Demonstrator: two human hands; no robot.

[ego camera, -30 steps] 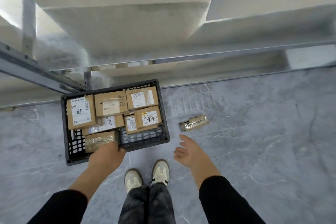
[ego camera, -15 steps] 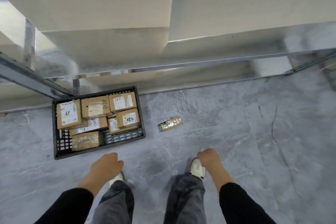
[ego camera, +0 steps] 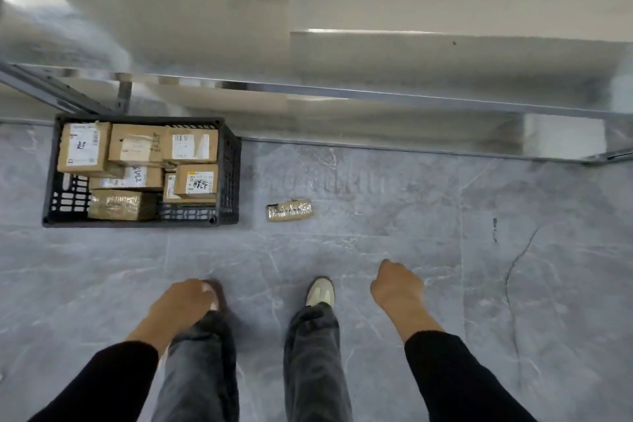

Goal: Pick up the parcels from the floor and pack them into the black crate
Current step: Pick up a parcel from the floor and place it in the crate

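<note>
The black crate stands on the floor at the left and holds several brown cardboard parcels with white labels, among them a tape-wrapped one in the near corner. One small taped parcel lies on the grey floor just right of the crate. My left hand hangs over my left leg with fingers curled and nothing in it. My right hand is loosely curled and empty, well below and to the right of the floor parcel.
A metal shelving rack with pale boards runs along the back, its lower rail just behind the crate. The floor is grey marble-look tile. My legs in grey trousers and a light shoe stand at the bottom centre.
My left hand let go of the tape-wrapped parcel in the crate and drew back. Both hands pulled toward my body, the right one curling up, and I stand farther from the crate.
</note>
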